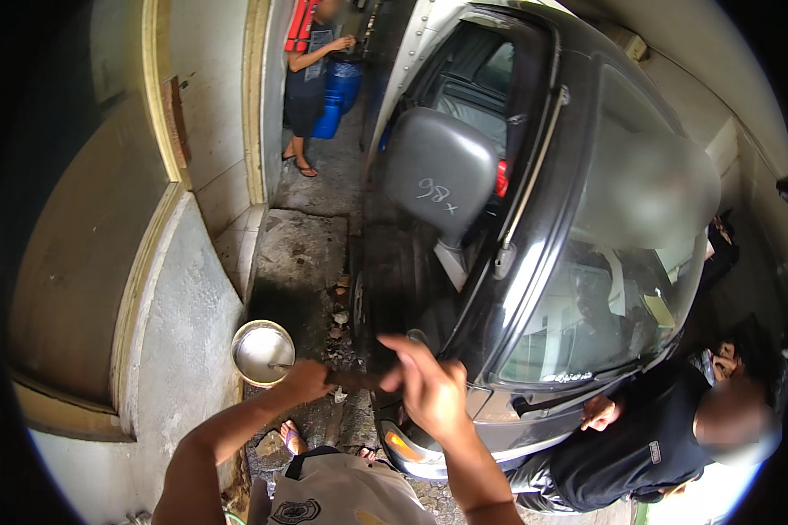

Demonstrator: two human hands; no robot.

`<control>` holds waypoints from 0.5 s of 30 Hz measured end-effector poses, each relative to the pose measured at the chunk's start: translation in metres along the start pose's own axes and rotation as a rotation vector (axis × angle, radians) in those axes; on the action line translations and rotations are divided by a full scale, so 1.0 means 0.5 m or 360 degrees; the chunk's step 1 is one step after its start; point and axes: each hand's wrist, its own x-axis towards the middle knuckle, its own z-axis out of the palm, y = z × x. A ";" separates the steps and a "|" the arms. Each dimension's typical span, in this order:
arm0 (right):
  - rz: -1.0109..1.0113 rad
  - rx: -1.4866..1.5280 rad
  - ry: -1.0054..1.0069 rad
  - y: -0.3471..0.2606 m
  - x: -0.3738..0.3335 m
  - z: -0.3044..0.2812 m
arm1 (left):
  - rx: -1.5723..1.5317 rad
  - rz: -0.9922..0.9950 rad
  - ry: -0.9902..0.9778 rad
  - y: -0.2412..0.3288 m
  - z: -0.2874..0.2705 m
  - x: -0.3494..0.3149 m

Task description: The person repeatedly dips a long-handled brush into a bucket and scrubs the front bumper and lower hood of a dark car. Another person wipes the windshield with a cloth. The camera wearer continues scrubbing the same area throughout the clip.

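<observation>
My left hand (306, 382) is closed round a dark brown stick-like tool (355, 380), whose kind I cannot make out. One end of it juts out to the right of my fist, and a short greyish piece shows on the fist's other side, over a bucket. That round bucket (249, 377) has a pale inside and stands just beyond my left hand, by the wall. Near the tool's right end is my right hand (433, 394), raised, its fingers apart and the index finger stretched out. Whether the right hand touches the tool, I cannot tell.
A black vehicle (545, 262) with a large grey side mirror (438, 171) fills the right side. One person (630, 437) leans by its front; another person (306, 83) stands in the far passage near blue containers (337, 96). Rubble (340, 319) lines the narrow floor; a grey wall (188, 306) bounds the left.
</observation>
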 end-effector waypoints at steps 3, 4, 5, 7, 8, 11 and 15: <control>-0.0414 -0.0046 0.0008 -0.035 0.147 0.055 | -0.0114 -0.0033 0.0172 -0.064 -0.039 -0.007; -0.0527 -0.0089 0.0002 -0.038 0.185 0.091 | -0.0085 -0.0065 0.0167 -0.093 -0.036 -0.009; -0.0475 -0.0118 -0.0094 -0.036 0.203 0.129 | 0.0145 -0.0186 0.0026 -0.122 -0.025 -0.002; -0.0378 -0.0468 -0.0290 -0.017 0.221 0.212 | -0.0241 -0.0246 0.0162 -0.170 0.019 -0.013; -0.0396 -0.0476 -0.0074 -0.001 0.193 0.238 | -0.0404 -0.0274 0.0199 -0.186 0.051 -0.025; -0.0441 -0.0245 0.0243 0.065 0.030 0.245 | -0.0216 -0.0062 0.0283 -0.169 0.176 -0.055; -0.0079 0.0071 0.0080 0.114 -0.296 0.165 | -0.0070 -0.0169 0.0210 -0.069 0.344 -0.125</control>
